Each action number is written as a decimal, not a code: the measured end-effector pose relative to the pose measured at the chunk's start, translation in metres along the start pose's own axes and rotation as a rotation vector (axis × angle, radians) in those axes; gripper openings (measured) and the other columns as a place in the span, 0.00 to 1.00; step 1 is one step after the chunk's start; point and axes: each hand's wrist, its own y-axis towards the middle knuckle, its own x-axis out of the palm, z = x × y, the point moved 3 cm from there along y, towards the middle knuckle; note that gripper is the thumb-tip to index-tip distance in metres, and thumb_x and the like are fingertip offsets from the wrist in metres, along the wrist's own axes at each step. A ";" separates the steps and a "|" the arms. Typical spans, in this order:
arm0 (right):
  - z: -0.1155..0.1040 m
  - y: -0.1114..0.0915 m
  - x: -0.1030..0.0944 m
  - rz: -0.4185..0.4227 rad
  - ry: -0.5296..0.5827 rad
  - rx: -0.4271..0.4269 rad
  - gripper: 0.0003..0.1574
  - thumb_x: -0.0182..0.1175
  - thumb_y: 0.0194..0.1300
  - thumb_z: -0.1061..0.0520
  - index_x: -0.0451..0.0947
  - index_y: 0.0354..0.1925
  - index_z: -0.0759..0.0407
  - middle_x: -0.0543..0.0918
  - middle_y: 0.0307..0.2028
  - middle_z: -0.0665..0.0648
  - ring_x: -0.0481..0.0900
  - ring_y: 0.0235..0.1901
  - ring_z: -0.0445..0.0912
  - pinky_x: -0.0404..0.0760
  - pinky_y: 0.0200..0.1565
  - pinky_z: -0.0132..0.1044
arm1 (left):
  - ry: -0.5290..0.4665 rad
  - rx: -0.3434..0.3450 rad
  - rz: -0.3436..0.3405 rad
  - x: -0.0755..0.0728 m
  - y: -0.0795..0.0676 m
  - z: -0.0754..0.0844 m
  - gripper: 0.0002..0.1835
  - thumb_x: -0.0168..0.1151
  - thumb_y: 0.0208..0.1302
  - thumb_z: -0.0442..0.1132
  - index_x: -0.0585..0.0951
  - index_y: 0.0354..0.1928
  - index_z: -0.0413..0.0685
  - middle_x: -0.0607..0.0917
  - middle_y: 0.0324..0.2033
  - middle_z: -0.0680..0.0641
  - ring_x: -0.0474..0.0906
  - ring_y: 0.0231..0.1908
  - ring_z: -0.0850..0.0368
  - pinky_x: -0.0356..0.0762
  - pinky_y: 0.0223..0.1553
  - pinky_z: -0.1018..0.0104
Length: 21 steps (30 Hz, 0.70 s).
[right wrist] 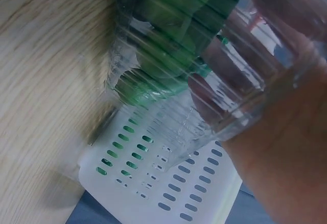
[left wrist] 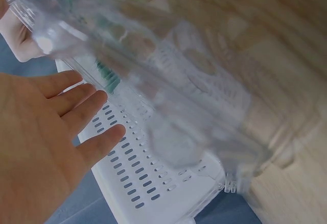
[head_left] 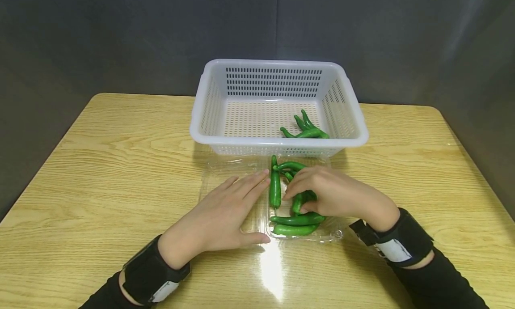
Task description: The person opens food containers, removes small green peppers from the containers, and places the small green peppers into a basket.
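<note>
A clear plastic clamshell box (head_left: 335, 234) lies unfolded on the table, with several green chili peppers (head_left: 275, 188) in its right half. My right hand (head_left: 335, 192) reaches into that half from the right, thumb and fingers bent around a green chili pepper (head_left: 297, 204). Two more peppers (head_left: 295, 230) lie crosswise near the front wall. Over the bare left half, the lid (head_left: 217, 170), my left hand (head_left: 225, 217) is spread with fingers straight, its tips near the fold. In the left wrist view, the left palm (left wrist: 36, 147) holds nothing.
Behind the box stands a white slotted basket (head_left: 277, 141), with several green peppers (head_left: 310, 132) in its front right part. A dark wall (head_left: 161, 40) rises behind the wooden table (head_left: 104, 166).
</note>
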 end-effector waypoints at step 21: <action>-0.001 0.001 0.001 -0.005 -0.073 0.051 0.22 0.77 0.46 0.66 0.89 0.38 0.45 0.85 0.39 0.41 0.79 0.47 0.43 0.78 0.54 0.48 | -0.008 -0.007 -0.008 -0.001 0.000 0.000 0.57 0.57 0.58 0.74 0.54 0.77 0.42 0.50 0.78 0.47 0.48 0.75 0.52 0.48 0.73 0.49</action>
